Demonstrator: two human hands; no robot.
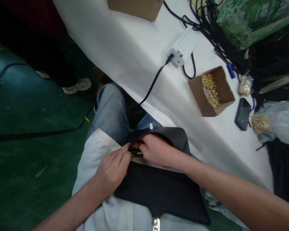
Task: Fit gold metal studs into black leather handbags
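Observation:
A black bag (163,192) lies on my lap, its wide flap folded toward me and a metal clasp (156,224) on the flap's tab. My left hand (114,168) pinches the left edge of the bag's opening between thumb and fingers. Reaching in from the right, my right hand (153,149) is inside the opening, close to the left fingertips. Its fingers are bent together at the inner left corner, and what they hold is hidden. A small gold-coloured strip shows just below them.
On the white table (144,61) stand a small cardboard box (202,101) of gold-coloured metal pieces, a white power bank (185,45) with a black cable, and a dark grey device (242,114). Black cords and plastic bags crowd the right. Another person's shoe (77,86) is at left.

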